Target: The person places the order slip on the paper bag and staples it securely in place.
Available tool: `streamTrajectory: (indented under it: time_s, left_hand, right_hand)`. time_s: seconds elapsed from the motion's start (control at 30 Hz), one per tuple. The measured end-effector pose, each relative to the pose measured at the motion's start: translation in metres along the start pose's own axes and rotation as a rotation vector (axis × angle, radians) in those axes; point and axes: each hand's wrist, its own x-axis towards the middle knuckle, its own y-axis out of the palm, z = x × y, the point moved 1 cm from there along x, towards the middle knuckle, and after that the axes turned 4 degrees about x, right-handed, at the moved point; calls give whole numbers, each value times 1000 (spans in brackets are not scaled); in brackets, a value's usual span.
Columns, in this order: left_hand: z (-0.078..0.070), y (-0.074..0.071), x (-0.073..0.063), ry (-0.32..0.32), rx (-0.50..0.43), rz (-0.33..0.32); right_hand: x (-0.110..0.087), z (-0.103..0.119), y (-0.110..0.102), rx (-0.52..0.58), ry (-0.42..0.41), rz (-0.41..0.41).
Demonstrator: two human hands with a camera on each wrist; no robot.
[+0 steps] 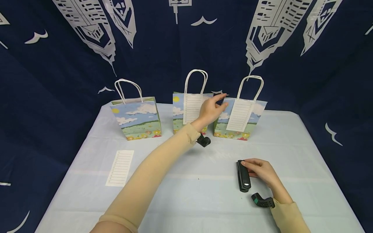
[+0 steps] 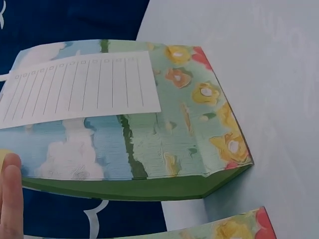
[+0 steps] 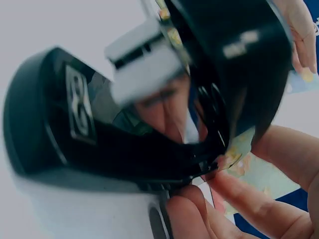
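Note:
My left hand [image 1: 210, 109] reaches to the upper left corner of the right paper gift bag [image 1: 222, 127]. Its fingers are fairly straight, with the thumb over the bag's front near the rim; fingertips [image 2: 11, 172] overlap the bag's edge in the left wrist view. A ruled white paper card [image 1: 240, 115] lies against that bag's front. My right hand [image 1: 262, 171] grips a black stapler [image 1: 244, 178] by its far end, low over the table at the right. In the right wrist view the stapler's [image 3: 114, 164] arms stand spread apart.
The middle gift bag [image 1: 177, 119], partly behind my left arm, carries another ruled card [image 1: 191, 108]. The left gift bag [image 1: 137, 119] has no card on its front; a loose card [image 1: 120, 168] lies before it on the white table [image 1: 198, 200]. A dark blue printed cloth [image 1: 180, 48] hangs behind.

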Motion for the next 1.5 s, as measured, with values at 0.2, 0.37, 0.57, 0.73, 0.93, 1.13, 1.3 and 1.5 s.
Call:
streamTrajectory:
  time_s: [0.2, 0.37, 0.57, 0.73, 0.93, 1.13, 1.3, 1.5]
  left_hand:
    - [4, -4, -12, 41, 46, -18]
    - [8, -13, -23, 67, 38, -26]
    - [16, -33, -41, 103, -26, -43]
    - [25, -57, -64, 141, -79, -77]
    - [39, -89, -93, 94, -136, -98]
    - [48, -111, -119, 54, -149, -152]
    - [35, -129, -141, 43, -143, -165]
    - [40, -148, -169, -16, -125, -191]
  right_hand:
    - [1, 0, 4, -31, -35, -16]
    - [2, 2, 4, -104, -62, -13]
    - [2, 22, 1, -320, -168, 20]
    - [3, 59, 1, -407, -267, 57]
    - [8, 100, 13, -425, -399, 97]
    - [19, 130, 30, -399, -470, 131]
    - [25, 150, 43, -322, -496, 152]
    - [34, 166, 59, -222, -528, 184]
